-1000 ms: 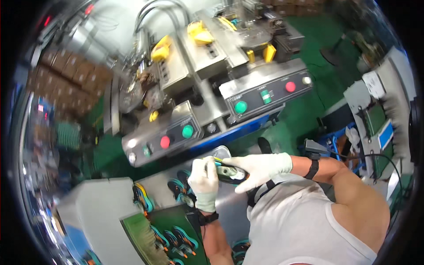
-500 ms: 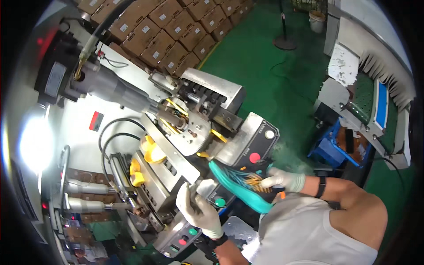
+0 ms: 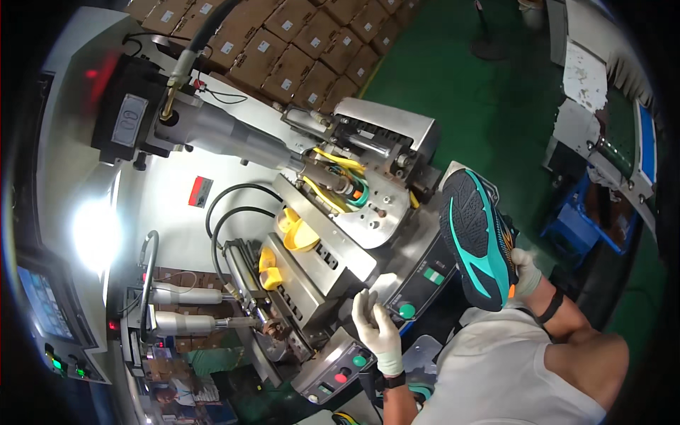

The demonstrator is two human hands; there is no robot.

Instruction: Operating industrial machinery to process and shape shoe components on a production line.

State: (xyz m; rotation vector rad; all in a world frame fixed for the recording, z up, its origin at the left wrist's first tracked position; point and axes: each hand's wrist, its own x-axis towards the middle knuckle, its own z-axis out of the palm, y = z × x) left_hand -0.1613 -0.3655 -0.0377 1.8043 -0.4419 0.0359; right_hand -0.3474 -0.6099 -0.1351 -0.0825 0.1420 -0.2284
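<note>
A running shoe (image 3: 471, 237) with a black and teal sole is held up at the right, toe upward and sole turned toward me. My right hand (image 3: 525, 273), in a white glove, is closed on it at the orange-marked upper, with part of the fingers hidden behind the shoe. Also gloved, my left hand (image 3: 379, 334) is held beside the machine's green button (image 3: 406, 310), fingers apart and nothing in them. Beyond it stands a metal press (image 3: 372, 219) with yellow strips; a teal and orange piece (image 3: 360, 193) shows under its press head.
Yellow moulded pads (image 3: 301, 235) sit on the machine's left clamp. A control box (image 3: 340, 368) with red and green buttons is left of my left hand. Stacked cartons (image 3: 287, 71) line the back. A blue crate (image 3: 577, 223) and a conveyor-like unit (image 3: 616, 142) stand right.
My right hand has raised the shoe and turned it, so its sole now faces me. The view has shifted, and my left hand appears farther right, still holding nothing.
</note>
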